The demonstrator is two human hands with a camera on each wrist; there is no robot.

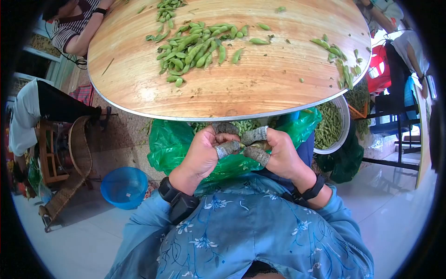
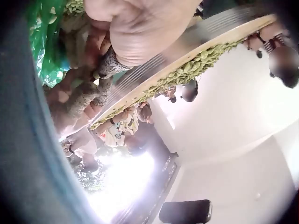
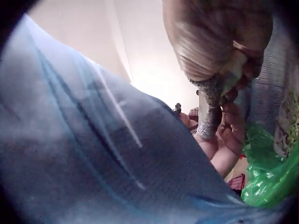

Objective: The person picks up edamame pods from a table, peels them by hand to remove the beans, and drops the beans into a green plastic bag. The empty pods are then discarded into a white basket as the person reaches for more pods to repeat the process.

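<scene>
In the head view my left hand [image 1: 197,153] and right hand [image 1: 284,151] meet in front of my lap, just below the table's edge. Grey knitted covers wrap the thumb and forefinger of each. A green bean pod [image 1: 262,145] is pinched between the right thumb and forefinger. The left fingertips pinch the pod's other end, partly hidden by the covers. Beneath both hands spreads a green plastic bag [image 1: 168,145] with loose green beans [image 1: 246,125] inside. In the left wrist view the covered fingertips [image 2: 112,64] come together beside the bag.
A round wooden table [image 1: 260,95] bears a heap of bean pods [image 1: 193,49] and a smaller group [image 1: 343,63] at right. A white basin [image 1: 345,123] full of pods stands at the right, a blue basin [image 1: 111,186] on the floor at left. Another person [image 1: 83,28] sits across the table.
</scene>
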